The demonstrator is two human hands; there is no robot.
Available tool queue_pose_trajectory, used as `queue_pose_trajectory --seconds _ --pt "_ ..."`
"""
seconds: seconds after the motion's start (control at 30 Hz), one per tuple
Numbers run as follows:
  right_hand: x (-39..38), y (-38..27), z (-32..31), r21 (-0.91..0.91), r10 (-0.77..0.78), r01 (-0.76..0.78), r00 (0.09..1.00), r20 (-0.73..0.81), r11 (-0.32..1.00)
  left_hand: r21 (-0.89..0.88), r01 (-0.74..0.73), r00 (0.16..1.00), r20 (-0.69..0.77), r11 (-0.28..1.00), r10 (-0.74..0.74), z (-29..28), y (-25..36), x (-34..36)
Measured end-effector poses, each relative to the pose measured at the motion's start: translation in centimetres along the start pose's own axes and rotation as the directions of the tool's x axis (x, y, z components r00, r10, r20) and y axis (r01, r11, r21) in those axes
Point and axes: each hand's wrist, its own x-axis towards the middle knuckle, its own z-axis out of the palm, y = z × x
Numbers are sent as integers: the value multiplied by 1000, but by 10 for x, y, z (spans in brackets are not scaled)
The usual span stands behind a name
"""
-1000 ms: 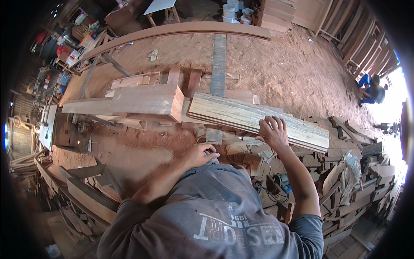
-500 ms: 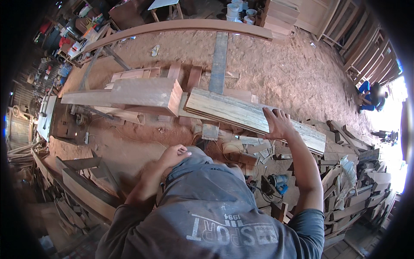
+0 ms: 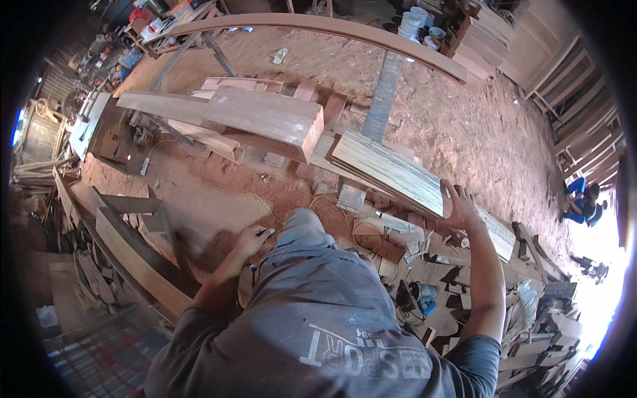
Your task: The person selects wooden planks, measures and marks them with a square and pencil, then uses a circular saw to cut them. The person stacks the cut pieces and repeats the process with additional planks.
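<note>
A stack of long pale planks [image 3: 391, 169] lies slantwise ahead of me, its right end nearer. My right hand [image 3: 462, 211] grips the stack toward that end, fingers over the top face and thumb at the near edge. My left hand [image 3: 253, 241] is beside my left thigh, its fingers curled together; a small dark thing shows at the fingertips, too small to name. Left of the planks rests a large box-like wooden piece [image 3: 265, 116] with a smooth top.
A blue power tool [image 3: 423, 295] stands on the ground among offcuts. Scrap wood [image 3: 531, 345] is heaped at the right. A long beam [image 3: 318, 25] spans the far side, near white buckets [image 3: 413, 23]. Another person [image 3: 582, 200] sits at the far right. A cord [image 3: 222, 182] crosses the dirt floor.
The whole view has turned, shifting the planks and workpieces to the right. My left hand has come off my thigh, slightly to the left. My right hand stays on the planks.
</note>
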Motion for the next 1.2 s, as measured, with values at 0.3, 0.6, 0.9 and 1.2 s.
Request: queue_pose_trajectory --seconds 0.3,0.6,0.9,1.2 --pt "31 -49 -15 36 56 -52 992 -113 998 -270 37 998 -38 962 -49 -26 -90 53" --pt "136 -271 -77 595 235 348 686 -688 724 -413 147 989 58 899 -135 -117 -223 85" --pt "226 -486 -208 124 -235 553 533 -813 824 -447 277 939 -61 851 -338 -202 -282 93" --pt "333 -621 -262 135 -405 628 636 -657 766 -631 34 908 -304 775 -287 -315 -265 171"
